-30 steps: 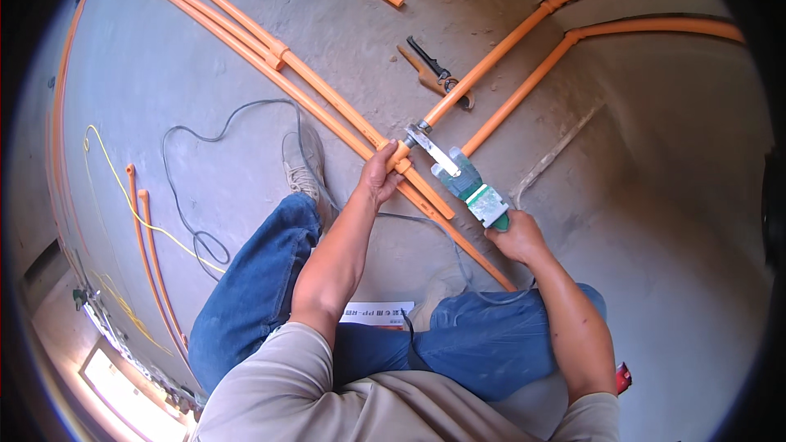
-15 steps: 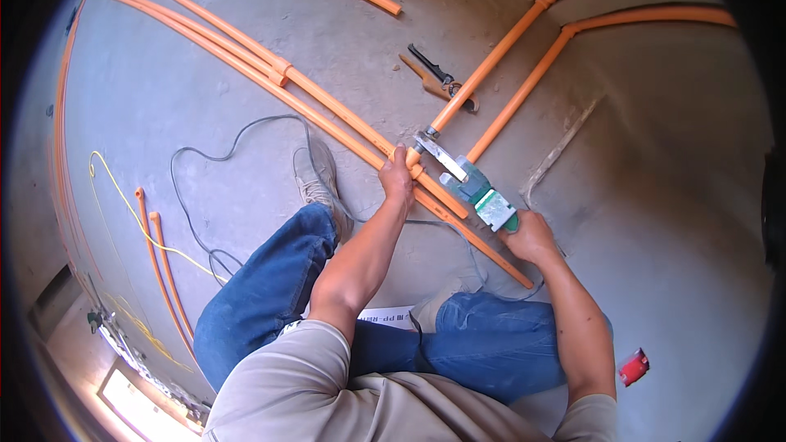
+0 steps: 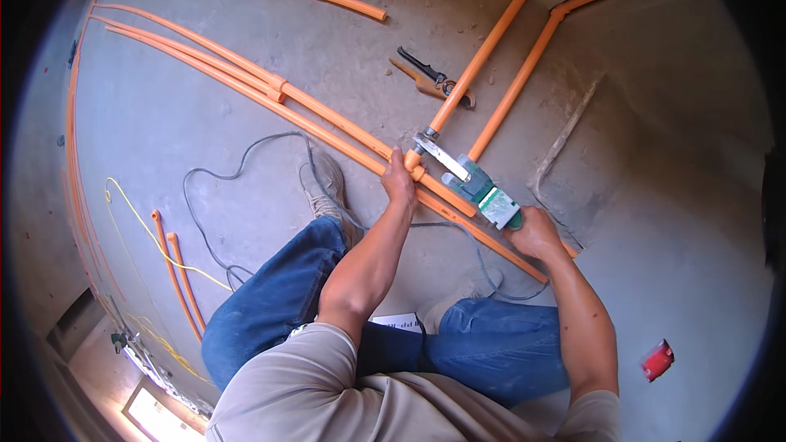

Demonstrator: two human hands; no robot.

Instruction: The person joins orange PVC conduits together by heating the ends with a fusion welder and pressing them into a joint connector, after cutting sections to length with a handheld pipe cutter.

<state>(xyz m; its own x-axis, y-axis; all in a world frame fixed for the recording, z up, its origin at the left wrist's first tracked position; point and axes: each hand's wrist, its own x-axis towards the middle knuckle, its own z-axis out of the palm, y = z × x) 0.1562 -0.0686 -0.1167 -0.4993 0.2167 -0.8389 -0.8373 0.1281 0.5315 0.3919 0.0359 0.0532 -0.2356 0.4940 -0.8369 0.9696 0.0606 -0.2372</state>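
My right hand (image 3: 536, 234) is closed around the handle of a green pipe fusion welder (image 3: 488, 197). The welder's flat metal heating plate (image 3: 443, 156) reaches up and left, its dark die between the end of an orange pipe (image 3: 475, 74) and an orange tee fitting (image 3: 413, 164). My left hand (image 3: 399, 179) grips this tee, fingers wrapped round it; whether pipe or tee is fully seated on the die is too small to tell. From the tee's line, an orange pipe (image 3: 450, 193) runs toward lower right, beside another parallel pipe (image 3: 491, 242).
Pipe cutters (image 3: 434, 78) lie beyond the heated joint. A second wall-bound orange pipe (image 3: 520, 82) runs right of the first. A grey cable (image 3: 237, 172) loops near my shoe (image 3: 326, 184). Two short pipes (image 3: 182, 270) lie left, a red object (image 3: 657, 360) right.
The whole view has shifted slightly as my head moved. Both hands keep their holds, and the welder, tee and pipe stay in about the same arrangement.
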